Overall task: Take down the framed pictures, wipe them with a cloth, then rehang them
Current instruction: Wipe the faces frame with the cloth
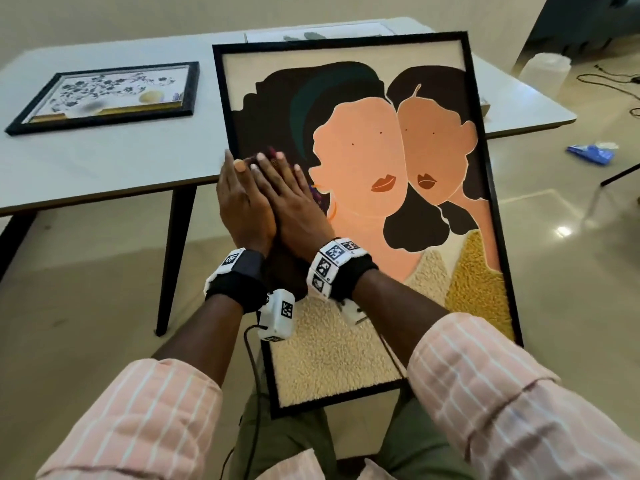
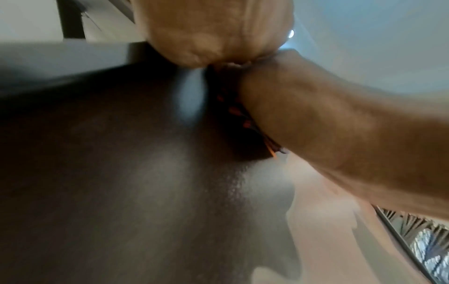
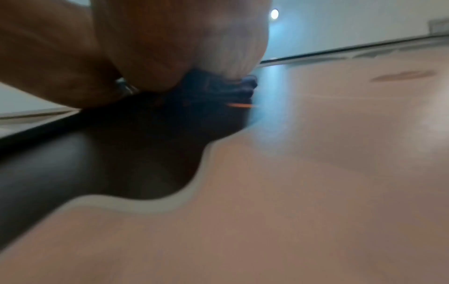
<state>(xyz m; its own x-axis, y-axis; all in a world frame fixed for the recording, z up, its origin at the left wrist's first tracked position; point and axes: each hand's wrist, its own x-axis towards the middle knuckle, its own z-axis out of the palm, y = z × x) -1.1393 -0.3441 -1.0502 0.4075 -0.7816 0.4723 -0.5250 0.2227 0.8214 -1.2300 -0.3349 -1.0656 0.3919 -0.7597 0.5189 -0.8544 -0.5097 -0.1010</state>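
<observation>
A large black-framed picture (image 1: 398, 168) of two faces leans against the table edge, its lower end on my lap. My left hand (image 1: 239, 192) and right hand (image 1: 285, 183) lie flat side by side on the glass near the frame's left edge. The right one partly overlaps the left. Both press a dark patterned cloth (image 1: 268, 154) against the glass with straight fingers. The cloth (image 2: 233, 107) shows bunched under the palms in the left wrist view, and the cloth (image 3: 218, 86) in the right wrist view. A small black-framed flower picture (image 1: 104, 95) lies flat on the table.
The white table (image 1: 104, 161) stands ahead on dark legs, with a pale framed picture (image 1: 318, 32) lying at its back. On the floor to the right are a blue bag (image 1: 590, 152), a clear plastic container (image 1: 543, 69) and cables (image 1: 609, 81).
</observation>
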